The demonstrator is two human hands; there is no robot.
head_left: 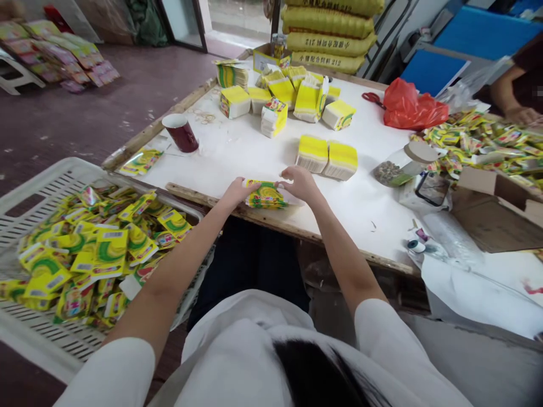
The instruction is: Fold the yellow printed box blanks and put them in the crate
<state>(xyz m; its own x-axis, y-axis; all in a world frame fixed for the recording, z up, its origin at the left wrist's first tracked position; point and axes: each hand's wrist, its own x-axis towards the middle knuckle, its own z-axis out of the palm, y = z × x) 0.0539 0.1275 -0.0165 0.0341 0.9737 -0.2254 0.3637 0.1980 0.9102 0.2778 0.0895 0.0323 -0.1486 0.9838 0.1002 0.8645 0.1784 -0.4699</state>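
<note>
At the table's near edge, a small stack of yellow-and-green printed packets lies between my two hands. My left hand grips its left end, fingers closed on it. My right hand is at the right end, its thumb against the packets and its index finger bent above; the other fingers are partly hidden. Just beyond stand two neat yellow-topped bundles side by side. Farther back are several more yellow bundles, some leaning or tipped.
To my left, a white plastic crate holds many loose yellow packets. A maroon mug stands on the table's left. On the right are a lidded jar, a cardboard box, a red plastic bag and another person's hand by a packet heap.
</note>
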